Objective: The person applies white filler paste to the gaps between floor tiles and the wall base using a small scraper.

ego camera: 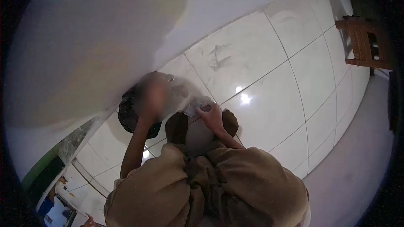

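Observation:
My left hand [154, 97] is over a black plastic bag [126, 121] on the floor by the wall. A blur covers that hand, so its fingers and anything in them cannot be made out. My right hand [212, 116] is in front of my feet, its thumb and fingers bent around a crumpled, pale grey, see-through material [193, 106], which looks like thin plastic. More of this pale material lies between the two hands, near the black bag. My dark shoes [176, 127] stand on either side below it, and my brown trousers [151, 186] fill the bottom.
White floor tiles [315, 101] with smudges stretch to the right. A pale wall [94, 37] rises close ahead and to the left. At the far right stands a brown plastic chair [363, 42]. A doorway with a sill [88, 178] opens at the lower left.

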{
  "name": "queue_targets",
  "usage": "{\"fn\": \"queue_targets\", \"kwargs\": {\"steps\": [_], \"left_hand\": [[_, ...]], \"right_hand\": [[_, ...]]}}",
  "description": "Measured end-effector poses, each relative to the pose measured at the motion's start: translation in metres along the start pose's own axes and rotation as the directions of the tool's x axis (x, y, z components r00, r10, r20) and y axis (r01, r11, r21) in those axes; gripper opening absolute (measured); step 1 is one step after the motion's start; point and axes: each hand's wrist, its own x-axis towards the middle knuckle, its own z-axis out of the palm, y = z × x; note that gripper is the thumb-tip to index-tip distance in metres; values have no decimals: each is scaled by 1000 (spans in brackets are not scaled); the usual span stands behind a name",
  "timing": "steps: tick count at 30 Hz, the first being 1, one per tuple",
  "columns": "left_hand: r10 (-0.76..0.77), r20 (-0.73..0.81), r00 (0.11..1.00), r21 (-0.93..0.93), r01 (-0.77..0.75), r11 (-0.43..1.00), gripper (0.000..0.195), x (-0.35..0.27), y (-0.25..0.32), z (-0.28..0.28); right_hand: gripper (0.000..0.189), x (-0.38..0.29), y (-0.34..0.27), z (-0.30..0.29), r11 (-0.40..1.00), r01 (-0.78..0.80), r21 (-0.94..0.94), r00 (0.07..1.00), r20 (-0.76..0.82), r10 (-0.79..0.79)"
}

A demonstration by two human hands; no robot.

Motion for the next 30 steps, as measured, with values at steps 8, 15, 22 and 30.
{"fn": "queue_targets", "kwargs": {"steps": [8,15,22,30], "left_hand": [[-32,22,999,6,31,999,28,6,-48,36],[8,114,993,-30,-5,1000,32,10,8,-11],[117,124,985,21,-121,992,30,13,-19,16],[-19,279,960,-134,59,989,31,17,10,10]], "right_hand": [[31,3,2,14,995,-81,50,996,-23,82],[22,15,15,26,993,-69,92,997,-27,72],[20,12,-51,7,933,-224,282,974,76,211],[26,32,-31,25,975,-133,177,991,23,131]]}}
